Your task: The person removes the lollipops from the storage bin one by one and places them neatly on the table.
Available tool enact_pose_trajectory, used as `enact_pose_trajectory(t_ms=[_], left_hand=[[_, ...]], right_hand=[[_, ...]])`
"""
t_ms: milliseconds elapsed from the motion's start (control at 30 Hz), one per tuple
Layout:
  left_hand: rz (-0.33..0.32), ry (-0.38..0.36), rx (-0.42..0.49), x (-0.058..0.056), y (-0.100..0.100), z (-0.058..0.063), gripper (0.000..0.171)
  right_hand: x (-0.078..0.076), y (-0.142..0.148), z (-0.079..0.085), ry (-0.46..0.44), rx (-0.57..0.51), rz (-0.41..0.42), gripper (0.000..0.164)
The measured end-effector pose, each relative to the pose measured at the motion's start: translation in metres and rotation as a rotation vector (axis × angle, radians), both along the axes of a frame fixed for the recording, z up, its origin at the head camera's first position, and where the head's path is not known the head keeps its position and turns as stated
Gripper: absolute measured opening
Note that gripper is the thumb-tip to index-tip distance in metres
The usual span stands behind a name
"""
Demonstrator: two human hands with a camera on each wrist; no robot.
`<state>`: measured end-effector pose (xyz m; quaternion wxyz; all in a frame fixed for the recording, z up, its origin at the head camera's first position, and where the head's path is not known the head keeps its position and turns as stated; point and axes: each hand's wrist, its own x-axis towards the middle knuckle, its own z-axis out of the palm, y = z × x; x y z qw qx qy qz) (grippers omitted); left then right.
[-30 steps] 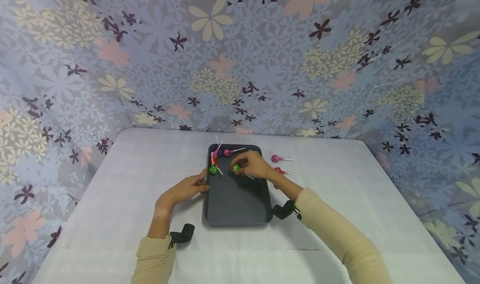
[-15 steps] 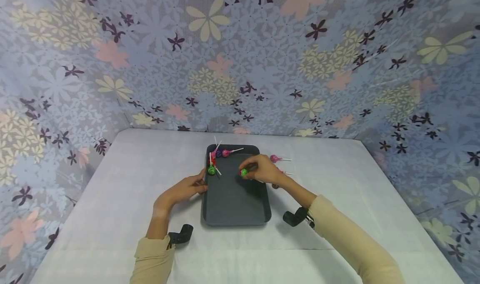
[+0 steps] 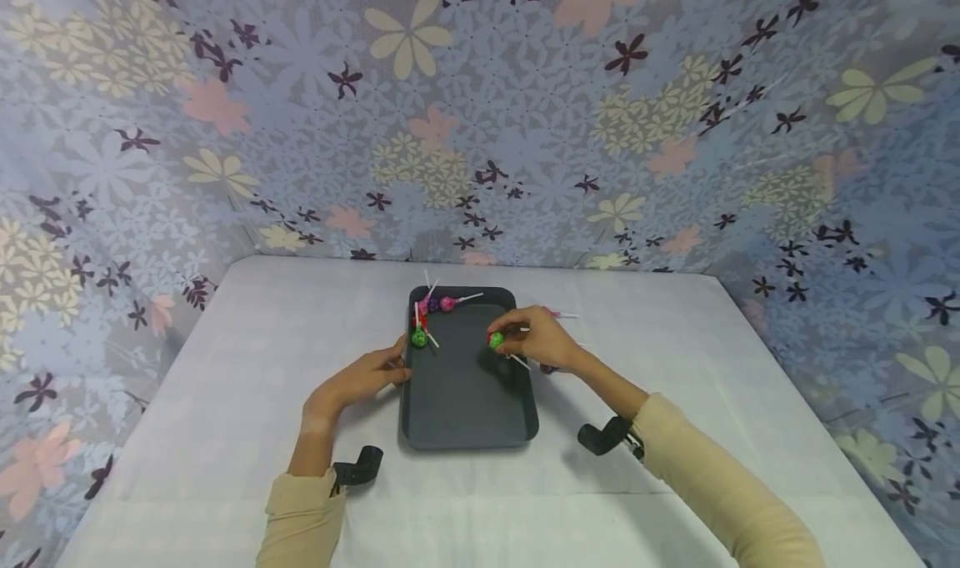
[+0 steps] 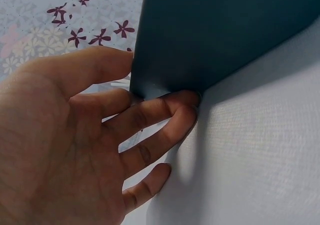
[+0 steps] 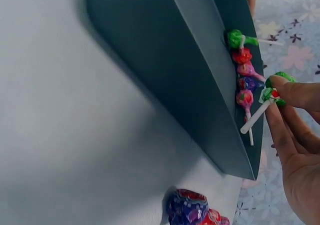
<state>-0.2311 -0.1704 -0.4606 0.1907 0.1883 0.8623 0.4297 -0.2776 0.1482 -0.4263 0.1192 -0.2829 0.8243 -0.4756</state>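
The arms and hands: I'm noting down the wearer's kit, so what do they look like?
The left sleeve and right sleeve are plain beige. By their ends, the left fixture and right fixture are black and bent. The left hand and right hand are bare.

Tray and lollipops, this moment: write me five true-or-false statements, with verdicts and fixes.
1. The right hand holds a green lollipop. True.
2. The left hand also holds a lollipop. False: its fingers touch the side of the tray.
3. In the tray, a purple lollipop lies between two pink ones. True.
4. Every lollipop not in hand is in the tray. False: some lie on the table, including a dark wrapped one.
5. The tray is white. False: it is dark grey.
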Motion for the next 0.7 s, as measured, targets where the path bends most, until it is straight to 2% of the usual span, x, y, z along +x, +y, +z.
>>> enact_pose_trajectory(t_ms=[300, 700], left_hand=[[-0.008, 0.004, -0.002, -0.002, 0.0, -0.002, 0.069], [-0.001, -0.008, 0.002, 0.0, -0.001, -0.002, 0.069]], right_hand=[[0.003, 0.022, 0.0, -0.059, -0.012, 0.014, 0.028], [0.014, 0.047, -0.009, 0.001, -0.001, -0.002, 0.031]])
